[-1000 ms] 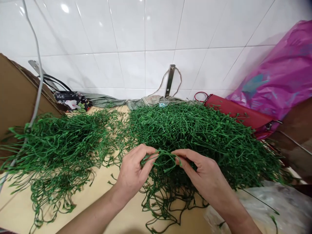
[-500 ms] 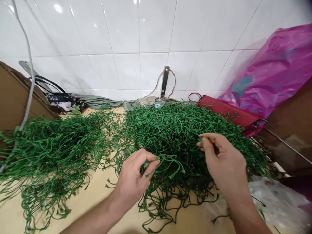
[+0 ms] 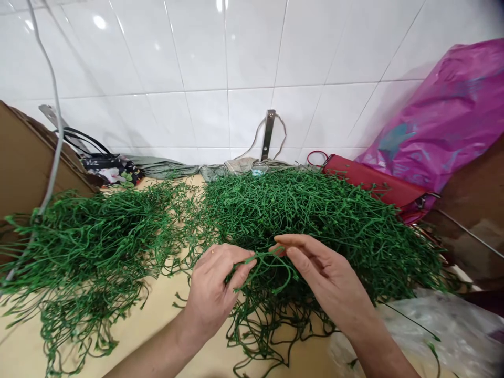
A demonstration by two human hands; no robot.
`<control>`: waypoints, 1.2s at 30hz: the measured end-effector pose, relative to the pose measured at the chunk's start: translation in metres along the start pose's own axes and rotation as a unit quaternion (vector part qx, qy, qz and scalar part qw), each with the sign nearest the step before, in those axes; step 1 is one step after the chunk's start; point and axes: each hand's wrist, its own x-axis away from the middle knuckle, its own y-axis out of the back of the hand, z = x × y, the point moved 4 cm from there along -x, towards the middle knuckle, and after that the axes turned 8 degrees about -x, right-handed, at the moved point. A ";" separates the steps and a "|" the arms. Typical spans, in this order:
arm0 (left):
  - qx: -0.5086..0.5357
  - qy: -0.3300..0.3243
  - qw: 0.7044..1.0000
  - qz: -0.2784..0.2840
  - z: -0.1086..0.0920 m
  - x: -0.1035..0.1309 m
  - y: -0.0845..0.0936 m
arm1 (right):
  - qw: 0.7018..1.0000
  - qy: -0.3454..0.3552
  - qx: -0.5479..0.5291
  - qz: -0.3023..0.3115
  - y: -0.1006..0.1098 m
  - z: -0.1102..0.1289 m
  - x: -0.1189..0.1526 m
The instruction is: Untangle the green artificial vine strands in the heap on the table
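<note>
My left hand (image 3: 220,283) pinches a small bunch of thin green plastic-looking stems (image 3: 289,274) between thumb and forefinger. The bunch loops out to the right of the fingertips. Close beside it, my right hand (image 3: 323,273) has its thumb and fingers bent around a green stem end, near the loops of the bunch. Part of that grip is hidden by the fingers. Under and behind both hands lies a large tangled pile of the same stems (image 3: 291,202), with small lighter tips.
A second heap of green stems (image 3: 90,231) covers the left of the pale table (image 3: 157,315). A cardboard box (image 3: 27,152) and cable stand left. A red purse (image 3: 374,181), a pink plastic bag (image 3: 444,110) and clear plastic (image 3: 444,325) lie right. A tiled wall (image 3: 197,58) closes the back.
My right hand has moved left from the pile to the bunch by my left hand. My left hand has stayed nearly in place, still pinching the stems.
</note>
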 end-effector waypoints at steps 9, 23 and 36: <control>-0.009 0.012 0.999 0.043 0.004 0.001 -0.005 | 0.995 -0.077 -0.059 0.023 -0.007 -0.009 -0.002; -0.052 0.091 0.986 0.127 0.005 -0.003 -0.010 | 0.954 -0.133 -0.262 0.065 -0.007 -0.002 0.003; 0.010 0.231 0.959 0.166 0.009 0.002 -0.007 | 0.900 0.125 -0.127 -0.399 0.068 0.009 -0.004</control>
